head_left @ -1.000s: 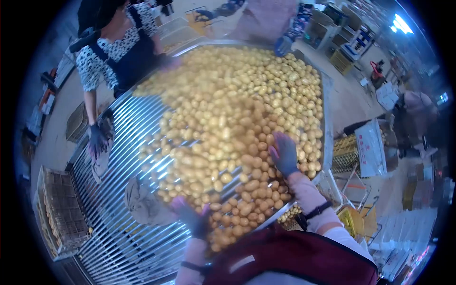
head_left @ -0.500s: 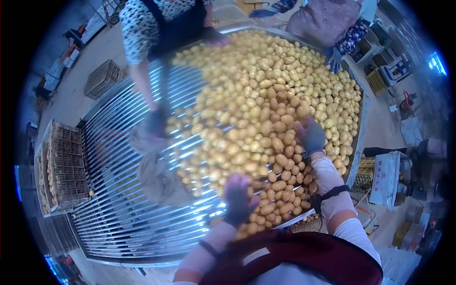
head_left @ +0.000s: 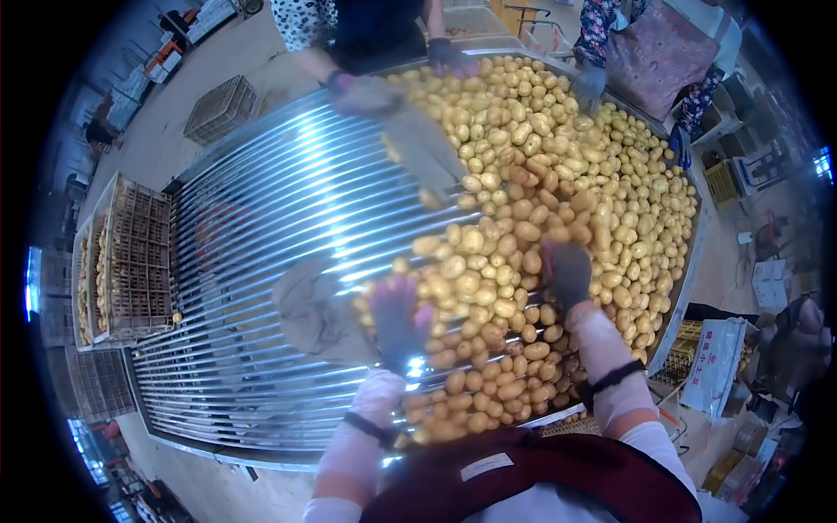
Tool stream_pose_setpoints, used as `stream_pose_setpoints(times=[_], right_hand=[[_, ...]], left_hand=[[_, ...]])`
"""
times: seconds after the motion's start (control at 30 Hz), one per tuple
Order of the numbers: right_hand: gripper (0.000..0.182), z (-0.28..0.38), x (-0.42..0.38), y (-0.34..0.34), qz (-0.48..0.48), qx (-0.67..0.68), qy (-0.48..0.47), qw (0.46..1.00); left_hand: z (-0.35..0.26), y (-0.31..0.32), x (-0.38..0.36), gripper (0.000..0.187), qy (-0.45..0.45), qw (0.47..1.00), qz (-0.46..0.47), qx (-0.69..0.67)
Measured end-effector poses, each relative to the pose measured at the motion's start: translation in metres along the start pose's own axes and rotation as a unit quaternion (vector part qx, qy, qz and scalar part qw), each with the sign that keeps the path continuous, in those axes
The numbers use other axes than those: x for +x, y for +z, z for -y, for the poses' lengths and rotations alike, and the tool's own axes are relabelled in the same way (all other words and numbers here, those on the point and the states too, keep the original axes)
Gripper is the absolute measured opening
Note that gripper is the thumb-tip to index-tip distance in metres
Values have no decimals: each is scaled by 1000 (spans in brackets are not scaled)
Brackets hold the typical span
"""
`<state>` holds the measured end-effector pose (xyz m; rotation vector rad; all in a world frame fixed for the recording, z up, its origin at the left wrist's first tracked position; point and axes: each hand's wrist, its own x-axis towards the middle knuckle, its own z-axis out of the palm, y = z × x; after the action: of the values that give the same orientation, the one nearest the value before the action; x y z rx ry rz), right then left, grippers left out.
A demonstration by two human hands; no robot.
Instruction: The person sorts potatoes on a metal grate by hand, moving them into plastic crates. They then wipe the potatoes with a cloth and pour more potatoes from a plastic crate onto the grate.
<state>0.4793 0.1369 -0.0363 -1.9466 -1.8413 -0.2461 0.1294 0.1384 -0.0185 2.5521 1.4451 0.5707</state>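
Many potatoes (head_left: pixel 628 227) cover the right side of a slatted metal table (head_left: pixel 261 244). Both my hands wear dark gloves with pinkish fingertips. At the left edge of the pile, my left hand (head_left: pixel 401 318) has its fingers spread over the slats and touches potatoes. My right hand (head_left: pixel 567 270) rests among potatoes in the middle of the pile, its fingers partly hidden against them. Close to my left hand, on the left, a grey cloth (head_left: pixel 318 309) lies crumpled on the slats.
A person in a dark apron (head_left: pixel 375 35) stands across the table, one gloved hand on another grey cloth (head_left: pixel 423 139). A second person (head_left: pixel 663 57) reaches into the pile at the back right. Crates (head_left: pixel 135 253) of potatoes stand at the left edge.
My left hand has moved up and left, my right hand slightly down. The co-worker's hand and a cloth have shifted toward the back of the table. The whole view has shifted somewhat.
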Motion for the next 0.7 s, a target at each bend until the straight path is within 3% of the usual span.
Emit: stream_pose_setpoints(times=[0.07, 0.17, 0.27, 0.37, 0.47, 0.5, 0.57, 0.63, 0.67, 0.7], right_hand=[[19, -15, 28, 2, -49, -8, 5, 999], [15, -29, 54, 13, 11, -20, 79, 997], [15, 4, 67, 14, -77, 133, 248, 957], [20, 62, 55, -10, -60, 184, 165, 967], [23, 95, 11, -28, 123, 32, -125, 984], [19, 83, 1, -27, 94, 81, -75, 989], [14, 35, -21, -21, 26, 174, 26, 984], [17, -2, -25, -26, 10, 49, 78, 996], [21, -11, -29, -30, 3, -15, 103, 995], [18, -7, -28, -43, -48, -8, 78, 996]], left_hand=[[-9, -8, 1, 58, -21, 1000, -9, 11], [-47, -14, -21, 51, -15, 983, 93, -159], [-80, -19, -44, 50, 90, 968, 146, -184], [-78, -12, -54, 48, 143, 951, 148, -230], [-54, 2, -63, 44, 198, 941, 140, -236], [-53, -38, -46, 42, 176, 939, 172, -240], [-17, -32, -58, 41, 154, 946, 218, -187], [6, -39, -76, 39, 51, 969, 133, -203], [11, -47, -91, 38, -44, 969, 24, -244], [17, -59, -96, 39, -68, 970, 19, -234]])
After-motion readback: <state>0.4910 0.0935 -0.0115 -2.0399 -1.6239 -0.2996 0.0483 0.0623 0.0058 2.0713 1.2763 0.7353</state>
